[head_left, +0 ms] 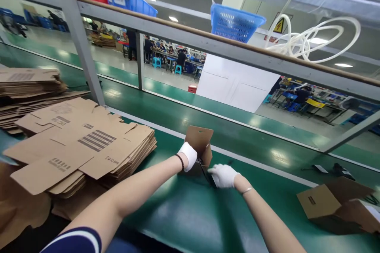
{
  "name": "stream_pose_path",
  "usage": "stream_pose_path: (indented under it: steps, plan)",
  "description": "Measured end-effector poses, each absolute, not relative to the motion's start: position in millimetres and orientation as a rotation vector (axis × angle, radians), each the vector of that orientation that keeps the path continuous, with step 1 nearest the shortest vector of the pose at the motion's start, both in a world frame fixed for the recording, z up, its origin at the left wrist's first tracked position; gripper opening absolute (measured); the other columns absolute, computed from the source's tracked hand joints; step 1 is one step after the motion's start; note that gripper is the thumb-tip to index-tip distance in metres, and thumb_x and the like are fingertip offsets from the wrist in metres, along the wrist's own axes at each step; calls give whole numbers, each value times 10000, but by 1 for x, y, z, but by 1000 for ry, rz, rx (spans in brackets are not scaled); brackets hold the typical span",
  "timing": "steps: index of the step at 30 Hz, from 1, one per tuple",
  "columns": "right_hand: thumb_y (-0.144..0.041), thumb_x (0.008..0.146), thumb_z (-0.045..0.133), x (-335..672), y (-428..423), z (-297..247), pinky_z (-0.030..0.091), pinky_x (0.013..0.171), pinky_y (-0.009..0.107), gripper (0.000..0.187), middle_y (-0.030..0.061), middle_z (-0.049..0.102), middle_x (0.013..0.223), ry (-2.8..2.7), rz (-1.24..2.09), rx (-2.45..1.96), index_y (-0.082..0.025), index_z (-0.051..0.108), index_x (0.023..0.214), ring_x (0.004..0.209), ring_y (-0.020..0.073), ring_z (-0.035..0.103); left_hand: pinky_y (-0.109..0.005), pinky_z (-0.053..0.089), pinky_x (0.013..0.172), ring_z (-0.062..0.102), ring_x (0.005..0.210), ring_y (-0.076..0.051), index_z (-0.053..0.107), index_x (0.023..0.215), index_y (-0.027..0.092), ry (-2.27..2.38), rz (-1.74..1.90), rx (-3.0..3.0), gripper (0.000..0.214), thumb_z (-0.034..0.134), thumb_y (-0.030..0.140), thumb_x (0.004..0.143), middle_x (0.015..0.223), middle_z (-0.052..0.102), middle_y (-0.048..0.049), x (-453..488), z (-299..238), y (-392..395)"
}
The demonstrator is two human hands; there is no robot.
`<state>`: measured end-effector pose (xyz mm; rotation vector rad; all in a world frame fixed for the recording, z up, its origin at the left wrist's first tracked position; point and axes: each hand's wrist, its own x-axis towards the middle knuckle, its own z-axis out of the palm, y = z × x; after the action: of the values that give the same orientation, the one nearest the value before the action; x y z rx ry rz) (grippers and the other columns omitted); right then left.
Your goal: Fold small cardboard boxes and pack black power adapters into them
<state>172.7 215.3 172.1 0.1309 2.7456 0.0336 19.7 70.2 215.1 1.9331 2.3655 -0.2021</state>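
A small open cardboard box [199,139] stands on the green conveyor belt, its back flap raised. My left hand [189,156], in a white glove, is curled at the left side of this box; its fingertips are hidden. Just right of the box, my right hand [224,176], also gloved in white, is closed around a thin black cord [204,170]. The cord runs from the box opening down to the right hand. What lies inside the box is mostly hidden.
Flattened cartons [97,138] are stacked on the left. An open cardboard box [320,201] sits at the right, with black devices [342,170] behind it. A metal rail [178,27] crosses above the belt, carrying a blue basket [236,21] and white tubing [308,41].
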Motion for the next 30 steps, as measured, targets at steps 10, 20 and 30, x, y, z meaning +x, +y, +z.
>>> stream_pose_path:
  steps: [10, 20, 30]
  plan:
    - [-213, 865, 529, 241, 238, 185, 474, 595, 292, 191, 119, 672, 916, 3098, 558, 902, -174, 707, 921, 858, 262, 649, -439, 384, 870, 650, 894, -321, 710, 880, 184, 2384, -260, 2025, 322, 798, 254, 578, 798, 718, -128, 12, 201, 63]
    - [-84, 897, 481, 194, 194, 222, 538, 959, 415, 520, 101, 639, 1163, 3981, 226, -1154, -220, 455, 1399, 1163, 231, 583, -445, 418, 821, 672, 787, -303, 711, 884, 140, 2327, -373, 2161, 289, 751, 313, 655, 831, 725, -154, 17, 208, 61]
    - [-360, 924, 524, 131, 181, 218, 534, 801, 293, 258, 99, 724, 1025, 3183, -538, 767, -185, 577, 1106, 945, 219, 699, -437, 458, 827, 653, 862, -310, 706, 885, 161, 2261, -261, 2289, 290, 743, 276, 621, 880, 718, -117, 13, 213, 55]
